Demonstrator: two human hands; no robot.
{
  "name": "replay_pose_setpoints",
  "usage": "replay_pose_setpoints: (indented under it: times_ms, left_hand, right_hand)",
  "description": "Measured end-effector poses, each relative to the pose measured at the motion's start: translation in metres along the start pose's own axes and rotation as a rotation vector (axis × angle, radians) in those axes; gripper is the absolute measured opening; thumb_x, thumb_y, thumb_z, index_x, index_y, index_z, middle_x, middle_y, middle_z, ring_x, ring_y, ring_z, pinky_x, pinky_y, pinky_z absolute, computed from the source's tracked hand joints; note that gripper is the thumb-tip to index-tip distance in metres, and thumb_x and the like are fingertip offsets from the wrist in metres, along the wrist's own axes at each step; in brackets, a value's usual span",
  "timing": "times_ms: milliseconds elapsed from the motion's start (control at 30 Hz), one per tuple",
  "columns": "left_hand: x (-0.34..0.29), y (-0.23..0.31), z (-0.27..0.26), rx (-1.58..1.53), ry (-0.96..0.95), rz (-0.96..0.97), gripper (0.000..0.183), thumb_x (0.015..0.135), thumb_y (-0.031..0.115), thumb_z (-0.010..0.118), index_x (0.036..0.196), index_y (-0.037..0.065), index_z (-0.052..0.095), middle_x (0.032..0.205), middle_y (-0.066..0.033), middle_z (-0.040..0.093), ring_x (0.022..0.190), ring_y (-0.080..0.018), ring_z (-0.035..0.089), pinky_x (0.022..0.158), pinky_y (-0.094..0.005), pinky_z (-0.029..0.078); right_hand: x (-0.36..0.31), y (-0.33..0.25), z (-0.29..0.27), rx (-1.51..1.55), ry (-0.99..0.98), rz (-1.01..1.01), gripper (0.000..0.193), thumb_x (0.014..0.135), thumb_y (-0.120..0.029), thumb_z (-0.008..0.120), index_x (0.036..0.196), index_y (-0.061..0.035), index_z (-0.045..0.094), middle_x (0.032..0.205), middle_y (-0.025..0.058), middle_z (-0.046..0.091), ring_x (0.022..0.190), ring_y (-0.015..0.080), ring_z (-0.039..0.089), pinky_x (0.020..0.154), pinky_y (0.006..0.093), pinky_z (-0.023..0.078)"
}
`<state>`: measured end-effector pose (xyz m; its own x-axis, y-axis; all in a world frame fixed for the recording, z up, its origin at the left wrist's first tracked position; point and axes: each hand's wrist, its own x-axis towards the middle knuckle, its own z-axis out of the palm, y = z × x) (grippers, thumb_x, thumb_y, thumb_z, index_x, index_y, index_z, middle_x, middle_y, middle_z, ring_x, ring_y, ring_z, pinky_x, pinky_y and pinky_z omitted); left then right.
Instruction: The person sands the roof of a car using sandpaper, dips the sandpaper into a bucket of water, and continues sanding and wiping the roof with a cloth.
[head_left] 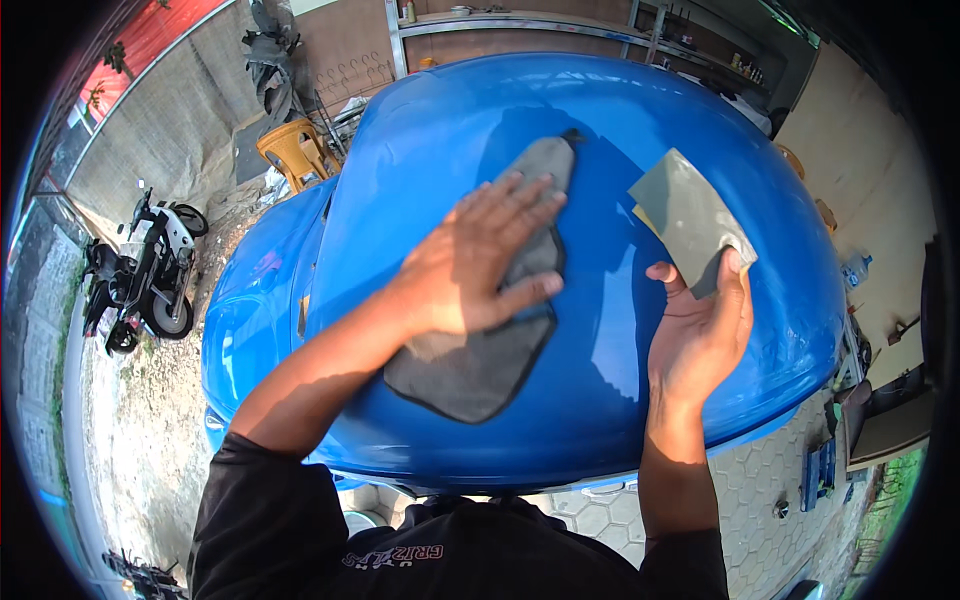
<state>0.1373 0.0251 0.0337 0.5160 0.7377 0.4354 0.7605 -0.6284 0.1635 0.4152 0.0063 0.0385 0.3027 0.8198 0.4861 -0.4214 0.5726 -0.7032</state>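
Observation:
My left hand [478, 250] lies flat with its fingers stretched out, pressing on a dark grey cloth [470, 372]. The cloth is spread on the glossy blue roof of a car [600, 400] and runs from below my wrist up past my fingertips. On the right, my right hand [705, 325] is raised over the roof with its palm up. Its thumb and fingers pinch the lower corner of a grey sheet of sandpaper [690, 215], and a yellowish edge shows along its left side.
The car's blue front end [255, 300] extends to the left. Beyond it stand a motorcycle [155, 265] and a yellow-brown plastic chair [295, 152]. A metal-framed shelf [510, 22] with small items runs along the back. Hexagonal paving [750, 490] lies at the lower right.

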Motion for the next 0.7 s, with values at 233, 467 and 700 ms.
replay_pose_setpoints:
  times_ms: [233, 467, 700]
  left_hand:
    - [-0.069, 0.132, 0.020, -0.085, -0.194, 0.169, 0.102, 0.110, 0.060, 0.075, 0.194, 0.018, 0.037, 0.201, -0.0169, 0.032, 0.186, -0.0409, 0.030, 0.152, -0.0615, 0.024]
    - [-0.054, 0.001, -0.010, 0.084, 0.039, -0.448, 0.086, 0.121, 0.060, 0.062, 0.192, 0.016, 0.041, 0.198, -0.0202, 0.039, 0.186, -0.0433, 0.028, 0.152, -0.0612, 0.018]
    - [-0.092, -0.082, -0.032, -0.005, 0.235, -0.763, 0.091, 0.121, 0.071, 0.062, 0.185, 0.008, 0.052, 0.194, -0.0256, 0.044, 0.184, -0.0439, 0.035, 0.151, -0.0563, 0.023]
  right_hand:
    - [-0.025, -0.014, -0.027, 0.167, -0.149, -0.311, 0.047, 0.129, -0.027, 0.058, 0.161, 0.0071, 0.067, 0.169, 0.0204, 0.068, 0.155, 0.0367, 0.067, 0.125, 0.0687, 0.062]
    - [-0.058, -0.038, -0.028, 0.459, -0.364, -0.191, 0.063, 0.134, -0.029, 0.032, 0.177, 0.0153, 0.046, 0.186, 0.0316, 0.050, 0.176, 0.0470, 0.047, 0.150, 0.0702, 0.034]
    - [-0.077, -0.021, -0.020, 0.273, -0.117, -0.085, 0.055, 0.133, -0.020, 0.038, 0.177, 0.0101, 0.049, 0.185, 0.0265, 0.054, 0.177, 0.0428, 0.048, 0.150, 0.0703, 0.034]
